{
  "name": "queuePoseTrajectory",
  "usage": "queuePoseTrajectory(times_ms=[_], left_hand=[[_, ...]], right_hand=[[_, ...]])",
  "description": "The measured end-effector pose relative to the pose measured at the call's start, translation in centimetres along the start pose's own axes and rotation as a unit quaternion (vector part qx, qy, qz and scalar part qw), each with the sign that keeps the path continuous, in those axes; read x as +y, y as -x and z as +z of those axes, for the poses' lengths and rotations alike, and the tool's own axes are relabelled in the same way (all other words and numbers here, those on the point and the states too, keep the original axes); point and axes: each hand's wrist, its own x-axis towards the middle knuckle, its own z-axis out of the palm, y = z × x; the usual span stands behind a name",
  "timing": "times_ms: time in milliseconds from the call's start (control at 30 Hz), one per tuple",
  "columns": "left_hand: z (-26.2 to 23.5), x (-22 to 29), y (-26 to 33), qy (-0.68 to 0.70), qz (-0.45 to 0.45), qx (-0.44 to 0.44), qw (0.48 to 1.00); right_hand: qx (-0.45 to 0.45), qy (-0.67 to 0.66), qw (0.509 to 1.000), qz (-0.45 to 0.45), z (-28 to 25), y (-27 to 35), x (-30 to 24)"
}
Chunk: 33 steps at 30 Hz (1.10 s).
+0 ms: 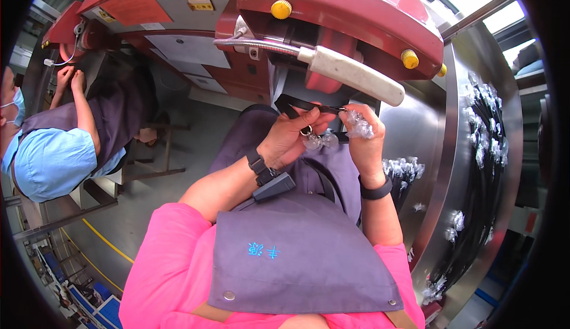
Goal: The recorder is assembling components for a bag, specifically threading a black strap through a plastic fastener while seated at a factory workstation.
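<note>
In front of my lap, both hands hold a black strap (288, 103), which looks like a belt. My left hand (287, 137) is closed around it, thumb on top, with a small metal ring (306, 130) beside the fingers. My right hand (366, 145) pinches the strap near an end wrapped in crinkled clear plastic (358, 125). Another plastic-wrapped piece (320, 141) hangs between the hands. Part of the strap is hidden behind my fingers. Just beyond my hands is the head of a red machine (338, 17), its pale guard bar (356, 75) slanting above them.
On my right, a steel trough (448, 151) holds many black straps (484, 192) with plastic-wrapped ends. More wrapped ends (404, 167) lie by my right forearm. To the left, another person in blue (56, 157) sits at a second red machine (62, 32). A grey device (274, 186) is near my left wrist.
</note>
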Motion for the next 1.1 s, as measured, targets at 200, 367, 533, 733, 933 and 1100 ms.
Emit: queuePoseTrajectory(times_ms=[200,367,533,733,933,1100], left_hand=[[0.7,0.1,-0.6,0.054,-0.012,0.019,0.998],[0.9,-0.1,-0.7,0.086,0.003,0.019,0.996],[0.8,0.0,-0.8,0.091,0.001,0.026,0.996],[0.6,-0.3,-1.1,0.105,0.008,0.031,0.994],[0.8,-0.2,-1.0,0.102,0.006,0.038,0.994],[0.9,-0.7,-1.4,0.113,0.005,0.018,0.993]], right_hand=[[0.031,-0.114,0.990,0.079,1.3,-0.7,0.9],[0.059,-0.123,0.990,0.041,2.0,-1.5,1.3],[0.052,-0.128,0.988,0.068,2.2,-1.8,1.8],[0.034,-0.157,0.981,0.107,2.2,-2.1,2.3],[0.021,-0.195,0.973,0.120,2.3,-2.2,3.5],[0.043,-0.215,0.969,0.116,1.8,-2.0,2.9]])
